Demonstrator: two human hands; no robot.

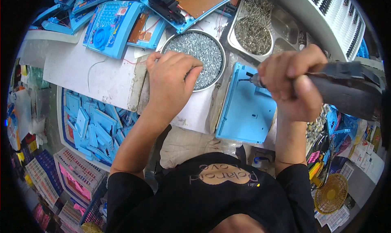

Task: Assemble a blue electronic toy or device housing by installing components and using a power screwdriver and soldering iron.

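My left hand (173,80) is over the near left part of a round metal bowl (223,66) heaped with small silvery screws (203,49). Its thumb and fingertips are drawn together; whatever they pinch is too small or hidden to make out. In my right hand (291,78) is a dark electric screwdriver (346,86), held level with its bit (245,80) pointing left. Beneath the bit lies a flat light-blue plastic panel (246,115) with small holes and slots, at the bench's near edge. The bit's tip looks apart from the panel, though its height is hard to judge.
Blue toy housings (110,25) are piled at the far left, beside an opened housing with a brown board (199,3). A metal tray (231,39) holds small metal parts. Dark pins line a curved white rack (334,9). Blue plastic pieces (95,127) fill a crate at left.
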